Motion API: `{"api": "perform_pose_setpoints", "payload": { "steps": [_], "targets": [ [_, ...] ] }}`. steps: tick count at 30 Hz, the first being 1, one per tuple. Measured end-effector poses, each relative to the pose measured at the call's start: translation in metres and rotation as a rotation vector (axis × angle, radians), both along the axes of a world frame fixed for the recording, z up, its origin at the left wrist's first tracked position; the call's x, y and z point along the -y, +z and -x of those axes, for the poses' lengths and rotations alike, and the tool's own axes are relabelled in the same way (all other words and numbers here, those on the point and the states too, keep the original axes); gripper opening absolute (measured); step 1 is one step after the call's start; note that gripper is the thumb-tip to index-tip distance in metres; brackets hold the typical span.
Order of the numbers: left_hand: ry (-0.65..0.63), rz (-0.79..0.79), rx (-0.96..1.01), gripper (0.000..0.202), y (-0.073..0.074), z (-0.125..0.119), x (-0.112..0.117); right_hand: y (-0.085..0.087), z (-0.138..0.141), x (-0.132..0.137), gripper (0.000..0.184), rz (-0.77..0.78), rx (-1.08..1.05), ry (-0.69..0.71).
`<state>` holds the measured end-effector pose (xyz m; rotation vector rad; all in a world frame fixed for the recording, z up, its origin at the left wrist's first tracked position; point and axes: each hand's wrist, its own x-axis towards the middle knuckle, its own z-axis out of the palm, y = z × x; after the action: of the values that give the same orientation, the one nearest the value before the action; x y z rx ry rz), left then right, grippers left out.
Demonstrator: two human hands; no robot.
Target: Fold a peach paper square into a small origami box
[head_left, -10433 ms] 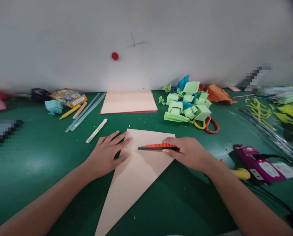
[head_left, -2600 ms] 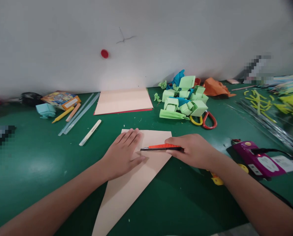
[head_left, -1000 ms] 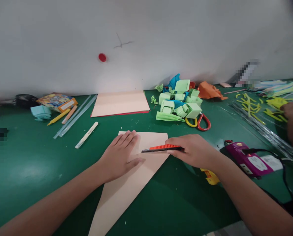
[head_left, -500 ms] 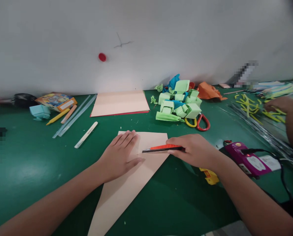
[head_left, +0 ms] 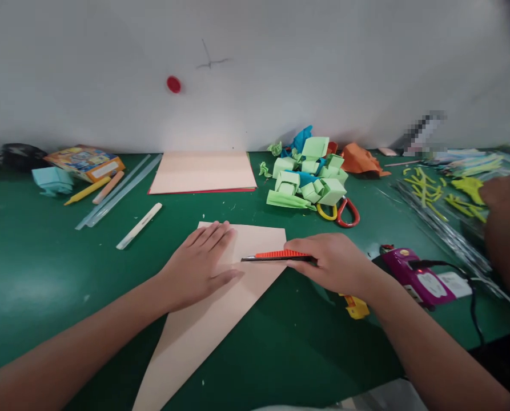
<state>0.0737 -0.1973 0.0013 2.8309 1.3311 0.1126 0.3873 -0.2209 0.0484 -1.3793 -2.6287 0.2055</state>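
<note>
A long, tapering piece of peach paper (head_left: 220,319) lies on the green table. My left hand (head_left: 195,265) rests flat on its upper left part, fingers stretched out and pressing it down. In my right hand (head_left: 323,262) is an orange and black utility knife (head_left: 276,256), held nearly level and pointing left. The blade tip is over the paper, close to my left thumb; whether it touches the sheet I cannot tell.
Beyond lie a stack of peach sheets (head_left: 205,171), green paper pieces (head_left: 310,177) and scissors (head_left: 348,212). A purple device with a cord (head_left: 417,277) is by my right forearm. Another person's hand (head_left: 507,228) is among yellow strips at right. Clear sticks (head_left: 117,191) lie left.
The view has shifted slightly, so most things appear a little further left. My hands and the knife keep nearly the same places on the paper. The other person's hand has moved.
</note>
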Motion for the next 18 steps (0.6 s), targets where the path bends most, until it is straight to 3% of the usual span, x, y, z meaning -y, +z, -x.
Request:
{"api": "perform_pose_setpoints", "payload": {
  "steps": [18],
  "targets": [
    [0.004,0.03,0.043,0.083,-0.0028,0.0018,-0.0004,-0.0031,-0.0054,-0.0033,0.033,-0.018,0.01,0.045]
  ]
}}
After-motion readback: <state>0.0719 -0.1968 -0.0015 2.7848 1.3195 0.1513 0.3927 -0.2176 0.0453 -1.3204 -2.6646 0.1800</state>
